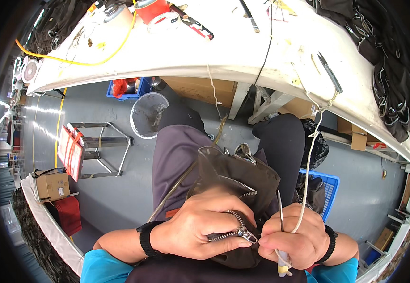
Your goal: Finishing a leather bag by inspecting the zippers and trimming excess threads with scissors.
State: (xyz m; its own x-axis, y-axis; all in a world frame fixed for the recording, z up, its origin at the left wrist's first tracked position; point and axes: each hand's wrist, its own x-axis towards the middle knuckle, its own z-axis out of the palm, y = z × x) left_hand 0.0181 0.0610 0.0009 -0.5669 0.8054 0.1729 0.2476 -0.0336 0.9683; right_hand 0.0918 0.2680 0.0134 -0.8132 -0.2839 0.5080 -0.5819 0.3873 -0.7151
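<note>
Bag [263,181]: left hand [205,225] pinches zipper [245,232], right hand [301,236] wraps slim tool [281,212] (cord [310,153] alongside). Seemingly zipper work; next move needs steadiness.

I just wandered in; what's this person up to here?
Someone is seated with a dark fabric piece, perhaps a bag, across their lap. Their left hand grips its metal zipper, with the slider showing beside the thumb. Their right hand holds a thin pointed tool upright, close by the slider. A pale cord runs from that hand up to the white table in front.
</note>
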